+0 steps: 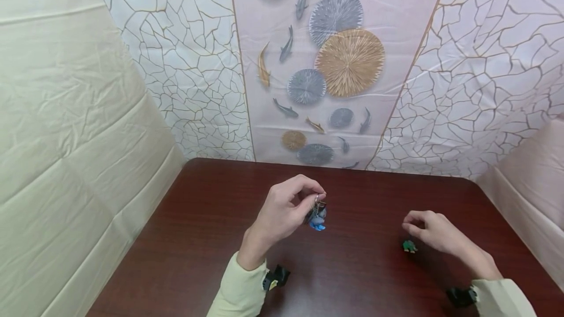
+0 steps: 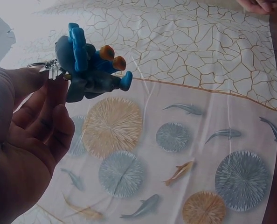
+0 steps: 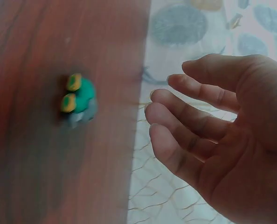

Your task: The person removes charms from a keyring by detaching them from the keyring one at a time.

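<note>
My left hand (image 1: 282,209) pinches the metal ring of a keychain between thumb and forefinger, above the middle of the table. From the ring hangs a small grey and blue figurine (image 1: 317,222); in the left wrist view this keychain figurine (image 2: 87,70) shows orange-tipped feet. On the right side of the table lies a small green figurine (image 1: 409,246), which has yellow and grey parts in the right wrist view. Just above and beside it is my right hand (image 1: 434,231), apart from it. Its fingers (image 3: 190,121) are loosely bent and hold nothing.
The dark red-brown table (image 1: 198,238) reaches back to a patterned cloth (image 1: 308,126) with fish and round motifs. A pale cloth (image 1: 79,136) hangs at the left. Black devices are strapped at both wrists.
</note>
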Motion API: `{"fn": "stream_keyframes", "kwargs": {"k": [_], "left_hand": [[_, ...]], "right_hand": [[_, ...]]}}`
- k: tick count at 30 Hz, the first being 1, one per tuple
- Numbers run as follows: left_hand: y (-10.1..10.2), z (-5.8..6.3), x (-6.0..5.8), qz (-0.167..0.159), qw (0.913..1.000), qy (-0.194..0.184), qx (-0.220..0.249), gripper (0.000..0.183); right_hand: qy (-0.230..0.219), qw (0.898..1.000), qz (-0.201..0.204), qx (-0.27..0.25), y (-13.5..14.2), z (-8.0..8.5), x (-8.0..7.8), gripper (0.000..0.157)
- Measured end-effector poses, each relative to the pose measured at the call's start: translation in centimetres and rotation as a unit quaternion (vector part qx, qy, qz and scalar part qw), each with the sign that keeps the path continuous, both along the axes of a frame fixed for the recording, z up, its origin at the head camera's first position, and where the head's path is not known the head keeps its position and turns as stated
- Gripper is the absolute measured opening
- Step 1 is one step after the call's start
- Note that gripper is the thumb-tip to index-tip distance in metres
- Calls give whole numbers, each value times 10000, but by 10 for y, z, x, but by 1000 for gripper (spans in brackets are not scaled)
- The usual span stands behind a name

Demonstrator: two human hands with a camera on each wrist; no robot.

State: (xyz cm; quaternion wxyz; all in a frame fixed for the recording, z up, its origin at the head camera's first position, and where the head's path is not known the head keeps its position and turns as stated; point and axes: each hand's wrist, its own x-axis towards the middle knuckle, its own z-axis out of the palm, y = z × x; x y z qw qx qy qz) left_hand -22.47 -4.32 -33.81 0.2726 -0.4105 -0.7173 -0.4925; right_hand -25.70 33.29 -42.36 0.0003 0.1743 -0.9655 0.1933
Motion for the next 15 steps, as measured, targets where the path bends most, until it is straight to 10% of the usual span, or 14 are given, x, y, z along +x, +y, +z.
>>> {"fn": "stream_keyframes", "kwargs": {"k": [15], "left_hand": [[0,0,1,-19,9999,-127,-51,7]], "right_hand": [[802,9961,360,-94,-39,44,18,4]]}}
